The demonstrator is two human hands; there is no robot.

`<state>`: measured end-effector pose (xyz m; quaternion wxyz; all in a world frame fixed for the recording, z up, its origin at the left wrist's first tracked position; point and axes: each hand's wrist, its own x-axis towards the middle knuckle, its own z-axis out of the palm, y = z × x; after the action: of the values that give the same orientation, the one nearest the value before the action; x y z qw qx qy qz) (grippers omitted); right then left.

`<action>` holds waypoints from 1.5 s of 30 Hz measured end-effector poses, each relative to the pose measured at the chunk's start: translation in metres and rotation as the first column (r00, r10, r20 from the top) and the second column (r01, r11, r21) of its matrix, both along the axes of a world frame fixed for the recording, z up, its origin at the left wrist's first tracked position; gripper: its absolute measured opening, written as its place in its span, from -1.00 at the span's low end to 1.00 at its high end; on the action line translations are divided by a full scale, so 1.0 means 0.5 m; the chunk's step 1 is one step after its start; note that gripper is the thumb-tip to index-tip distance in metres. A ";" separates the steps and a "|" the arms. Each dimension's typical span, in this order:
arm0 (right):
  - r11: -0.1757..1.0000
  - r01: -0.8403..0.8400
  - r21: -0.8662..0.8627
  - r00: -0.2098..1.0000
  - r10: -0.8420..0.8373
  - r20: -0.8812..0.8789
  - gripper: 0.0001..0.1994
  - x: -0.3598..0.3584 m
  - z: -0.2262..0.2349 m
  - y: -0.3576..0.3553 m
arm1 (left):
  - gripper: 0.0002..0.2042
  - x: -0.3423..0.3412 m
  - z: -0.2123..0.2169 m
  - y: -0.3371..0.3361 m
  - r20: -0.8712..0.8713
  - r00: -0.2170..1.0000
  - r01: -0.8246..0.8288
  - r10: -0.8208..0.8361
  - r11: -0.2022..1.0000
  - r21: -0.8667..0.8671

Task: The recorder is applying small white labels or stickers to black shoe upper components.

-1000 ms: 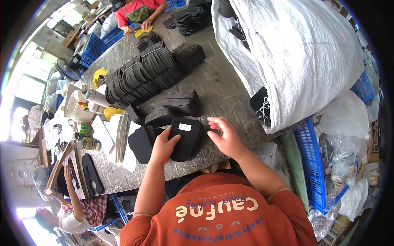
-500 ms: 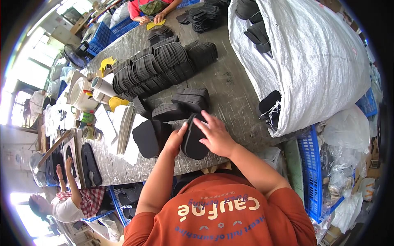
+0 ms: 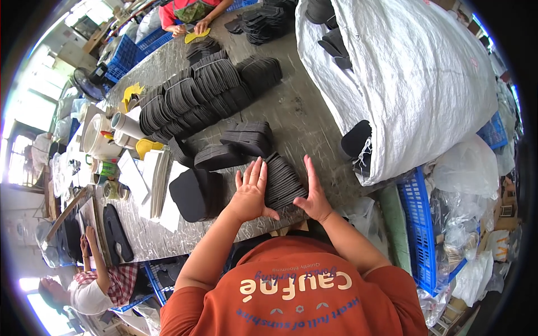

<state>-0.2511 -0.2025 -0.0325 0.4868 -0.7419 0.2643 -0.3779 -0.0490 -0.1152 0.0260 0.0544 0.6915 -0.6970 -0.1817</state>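
Position: from where I stand, the person is at the near edge of the table (image 3: 311, 120), with a stack of black pads (image 3: 283, 182) set on the tabletop between the two hands.

Left hand (image 3: 249, 193): fingers extended and spread, palm side along the left side of the stack. No grip is formed.

Right hand (image 3: 315, 203): released, fingers pointing to the far side, thumb reaching toward the near right edge of the stack. Whether the thumb touches it, I cannot tell.

Condition of the stack: pads on edge, layered closely, their rims forming a ribbed face. No band is visible on it — it appears to be in mid-handling, gathered but not set among the others.

Completed portion, as judged from the layout: long rows of black pads (image 3: 196, 92) stand gathered beyond the hands, to the far left. Two shorter bundles (image 3: 246, 138) lie nearer, just beyond the left hand.

Outstanding portion, as judged: the handled stack, plus a flat-topped black pile (image 3: 196, 193) to its left, which neither hand touches. To the right, a white woven sack (image 3: 420, 84) lies with more black pads (image 3: 336, 47) at its mouth — how many it holds cannot be seen.
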 end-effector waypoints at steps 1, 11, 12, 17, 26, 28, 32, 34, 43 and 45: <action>1.000 0.002 -0.004 1.000 -0.002 0.000 0.17 0.003 0.001 -0.008 | 0.49 -0.003 -0.001 -0.006 0.000 1.000 0.002 -0.002 1.000 -0.004; 0.662 -0.648 -0.376 0.632 0.192 -0.751 0.22 0.080 0.175 -0.033 | 0.39 -0.006 -0.008 0.004 -0.072 0.997 -0.035 0.030 0.997 -0.062; 0.638 -0.685 -0.353 0.570 0.166 -0.805 0.18 0.094 0.172 -0.033 | 0.38 -0.011 -0.009 0.001 -0.074 0.997 -0.029 0.025 0.998 -0.061; 0.535 -0.801 -0.270 0.338 0.032 -0.941 0.13 0.139 0.211 -0.032 | 0.24 0.011 -0.015 0.030 -0.235 0.972 -0.034 0.018 0.997 -0.066; 0.590 -0.777 -0.218 0.290 0.029 -0.957 0.08 0.163 0.215 -0.060 | -0.83 0.456 0.014 0.094 -0.395 0.518 -0.855 0.759 0.439 -0.277; 0.711 -0.697 -0.092 0.306 0.179 -0.935 0.16 0.161 0.238 -0.079 | -0.81 0.524 -0.087 0.084 -0.278 0.530 -0.848 0.801 0.510 -0.145; 0.880 -0.406 0.244 0.757 0.474 -0.449 0.30 0.095 0.253 -0.099 | -0.82 0.543 -0.156 0.084 -0.151 0.645 -0.764 0.749 0.637 -0.100; 0.743 -0.402 0.535 0.902 0.423 0.089 0.24 0.059 0.224 -0.089 | -0.82 0.542 -0.171 0.063 -0.211 0.644 -0.764 0.736 0.635 -0.116; 0.626 -0.286 0.725 0.933 0.010 0.360 0.11 0.340 0.303 0.026 | -0.94 0.339 0.180 0.077 -0.654 0.716 -0.409 0.246 0.906 -0.108; 0.672 -0.331 0.662 0.929 0.110 0.353 0.10 0.391 0.327 0.028 | -0.87 0.289 0.217 0.067 -0.829 0.558 -0.399 0.027 0.885 -0.240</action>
<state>-0.0557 -0.1885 0.1311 0.8099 -0.4604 0.2242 -0.2859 0.0954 -0.0816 0.1344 0.5271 0.5865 -0.5254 -0.3197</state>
